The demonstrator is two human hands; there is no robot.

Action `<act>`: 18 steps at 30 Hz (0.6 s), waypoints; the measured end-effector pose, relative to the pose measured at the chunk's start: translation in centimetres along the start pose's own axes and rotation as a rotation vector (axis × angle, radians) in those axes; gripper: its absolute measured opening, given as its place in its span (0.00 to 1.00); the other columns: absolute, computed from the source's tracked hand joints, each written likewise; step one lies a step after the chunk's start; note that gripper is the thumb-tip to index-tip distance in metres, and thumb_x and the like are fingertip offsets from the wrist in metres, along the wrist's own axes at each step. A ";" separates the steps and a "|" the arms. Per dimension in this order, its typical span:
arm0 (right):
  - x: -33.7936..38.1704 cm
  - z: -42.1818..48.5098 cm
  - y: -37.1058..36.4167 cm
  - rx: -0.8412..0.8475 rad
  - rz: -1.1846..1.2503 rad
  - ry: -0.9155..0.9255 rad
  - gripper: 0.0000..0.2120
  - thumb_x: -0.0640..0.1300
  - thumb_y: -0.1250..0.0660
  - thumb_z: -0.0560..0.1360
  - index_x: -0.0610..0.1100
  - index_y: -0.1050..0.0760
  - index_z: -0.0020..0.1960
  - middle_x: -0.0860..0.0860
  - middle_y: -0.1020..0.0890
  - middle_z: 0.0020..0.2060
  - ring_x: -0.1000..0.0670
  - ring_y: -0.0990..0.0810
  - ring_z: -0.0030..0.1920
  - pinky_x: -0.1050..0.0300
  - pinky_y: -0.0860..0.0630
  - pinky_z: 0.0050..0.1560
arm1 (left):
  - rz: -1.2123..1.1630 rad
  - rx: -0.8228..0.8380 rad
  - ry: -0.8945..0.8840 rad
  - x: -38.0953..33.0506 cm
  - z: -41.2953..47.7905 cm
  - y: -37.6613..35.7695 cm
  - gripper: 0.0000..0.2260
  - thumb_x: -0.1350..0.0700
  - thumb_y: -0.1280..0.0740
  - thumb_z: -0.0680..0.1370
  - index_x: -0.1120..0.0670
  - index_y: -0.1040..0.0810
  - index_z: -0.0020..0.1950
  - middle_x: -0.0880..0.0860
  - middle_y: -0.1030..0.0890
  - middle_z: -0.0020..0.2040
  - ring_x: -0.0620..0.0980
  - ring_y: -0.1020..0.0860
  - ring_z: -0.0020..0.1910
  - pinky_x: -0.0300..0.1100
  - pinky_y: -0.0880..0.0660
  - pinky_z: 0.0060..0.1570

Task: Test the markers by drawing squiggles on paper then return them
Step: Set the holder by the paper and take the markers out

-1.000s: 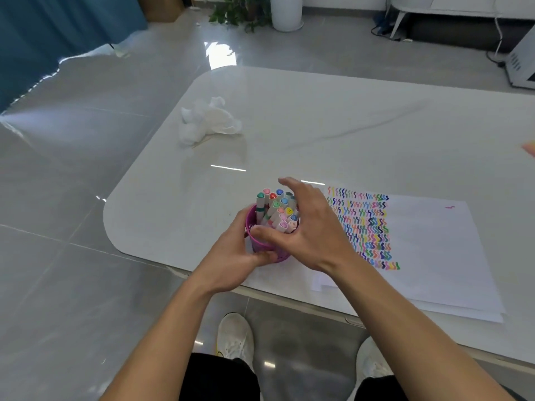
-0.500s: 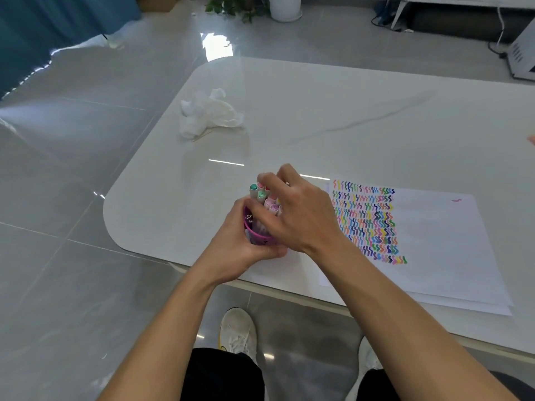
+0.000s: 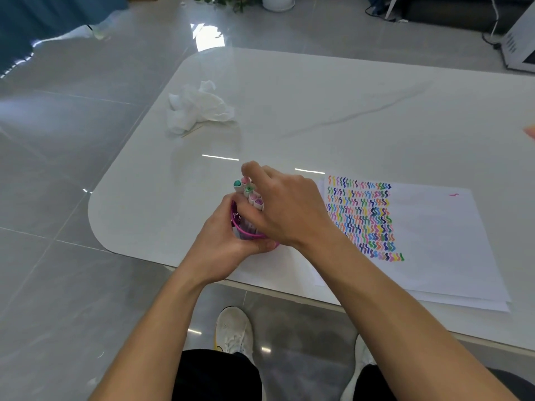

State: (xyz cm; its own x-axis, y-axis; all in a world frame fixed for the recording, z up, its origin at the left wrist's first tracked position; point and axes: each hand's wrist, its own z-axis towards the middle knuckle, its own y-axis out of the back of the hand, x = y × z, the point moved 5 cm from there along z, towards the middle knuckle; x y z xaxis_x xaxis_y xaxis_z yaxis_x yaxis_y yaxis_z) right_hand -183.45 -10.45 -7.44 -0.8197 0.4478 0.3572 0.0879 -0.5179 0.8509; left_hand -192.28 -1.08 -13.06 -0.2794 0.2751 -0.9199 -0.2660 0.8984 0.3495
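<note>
- I use the pink cup [image 3: 242, 230] as my landmark. It stands on the white bench [image 3: 318, 111] near the front edge.
- Far to the left of the cup and further back lies a crumpled tissue [image 3: 197, 107]. It is well apart from the cup.
- My left hand [image 3: 223, 241] is wrapped around the near side of the cup. Its grip is clenched on the cup and holds it steady.
- The markers [image 3: 249, 192] stand up inside the cup, caps on top. I see green and pink caps.
- My right hand [image 3: 286, 212] is over the cup from the right, fingers curled down among the markers. I cannot tell if its grip has one marker or is just feeling for one.
- To the right of the cup lies the paper [image 3: 434, 241], flat on the bench. It has many rows of colored squiggles [image 3: 362, 215] on its left part.
- I think I am at the picking step: choosing a marker to test.
- Next I need to pinch one marker, pull it straight up, pop the cap and draw below the last row.
</note>
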 end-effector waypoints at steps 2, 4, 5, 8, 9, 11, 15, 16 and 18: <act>0.0 0.0 0.0 0.004 0.006 0.024 0.17 0.59 0.37 0.82 0.48 0.23 0.61 0.50 0.18 0.42 0.41 0.23 0.35 0.52 0.29 0.35 | -0.010 0.000 0.007 0.1 0.1 0.0 0.32 0.49 0.16 0.64 0.44 0.28 0.63 0.41 0.18 0.55 0.41 0.19 0.55 0.31 0.21 0.48; 0.2 0.1 0.0 0.002 0.003 0.031 0.16 0.59 0.38 0.82 0.49 0.21 0.59 0.49 0.20 0.41 0.41 0.25 0.34 0.53 0.31 0.35 | -0.019 0.006 0.005 0.2 0.1 -0.1 0.33 0.50 0.16 0.65 0.44 0.28 0.64 0.41 0.18 0.56 0.41 0.19 0.56 0.31 0.21 0.49; 0.2 0.1 0.0 0.005 -0.002 0.029 0.16 0.59 0.38 0.82 0.49 0.21 0.58 0.49 0.20 0.41 0.41 0.26 0.34 0.53 0.32 0.34 | -0.019 0.008 0.001 0.2 0.2 -0.1 0.33 0.50 0.16 0.65 0.44 0.29 0.64 0.41 0.18 0.56 0.41 0.19 0.56 0.31 0.21 0.49; 0.6 0.2 -0.1 0.004 -0.011 0.044 0.14 0.56 0.37 0.82 0.48 0.19 0.56 0.49 0.20 0.40 0.41 0.25 0.33 0.54 0.32 0.33 | -0.002 0.006 -0.013 0.2 0.2 -0.1 0.32 0.49 0.17 0.65 0.42 0.29 0.63 0.38 0.18 0.55 0.38 0.19 0.55 0.28 0.23 0.46; 0.7 0.2 -0.1 -0.002 -0.006 0.051 0.13 0.55 0.36 0.82 0.47 0.19 0.55 0.49 0.19 0.39 0.40 0.25 0.32 0.54 0.32 0.33 | 0.009 0.004 -0.017 0.2 0.2 -0.1 0.32 0.49 0.17 0.65 0.41 0.29 0.63 0.37 0.19 0.54 0.37 0.20 0.55 0.27 0.24 0.45; 0.7 0.2 0.0 -0.020 0.007 0.055 0.11 0.53 0.34 0.80 0.46 0.18 0.53 0.49 0.19 0.37 0.40 0.25 0.31 0.54 0.32 0.32 | 0.024 -0.005 -0.021 0.3 0.1 0.1 0.31 0.48 0.17 0.65 0.40 0.29 0.61 0.36 0.19 0.54 0.36 0.20 0.54 0.25 0.25 0.44; 0.8 0.0 0.4 -0.070 0.055 0.035 0.10 0.51 0.33 0.79 0.45 0.17 0.52 0.49 0.17 0.38 0.40 0.23 0.31 0.51 0.26 0.32 | 0.020 -0.010 -0.033 0.4 0.1 0.3 0.31 0.47 0.17 0.65 0.39 0.29 0.62 0.38 0.19 0.55 0.37 0.20 0.55 0.28 0.23 0.46; 0.9 0.0 0.6 -0.091 0.071 0.028 0.10 0.50 0.32 0.79 0.45 0.17 0.52 0.49 0.16 0.38 0.40 0.23 0.31 0.49 0.25 0.32 | 0.020 -0.007 -0.038 0.4 0.1 0.4 0.32 0.47 0.17 0.65 0.38 0.29 0.63 0.38 0.19 0.56 0.37 0.20 0.56 0.30 0.22 0.48; 1.0 0.0 1.1 -0.147 0.104 0.016 0.10 0.49 0.31 0.80 0.43 0.16 0.52 0.49 0.15 0.39 0.40 0.22 0.32 0.48 0.24 0.32 | 0.021 -0.011 -0.049 0.5 0.0 0.5 0.34 0.47 0.17 0.65 0.37 0.30 0.65 0.38 0.20 0.58 0.38 0.20 0.57 0.33 0.20 0.50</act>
State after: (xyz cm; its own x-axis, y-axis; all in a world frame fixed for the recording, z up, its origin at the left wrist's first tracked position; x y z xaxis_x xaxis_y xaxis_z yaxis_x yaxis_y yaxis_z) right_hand -184.18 -10.57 -6.18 -0.8197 0.3749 0.4331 0.0898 -0.6627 0.7435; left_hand -192.51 -0.47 -13.30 -0.2397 0.3105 -0.9198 -0.2706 0.8886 0.3705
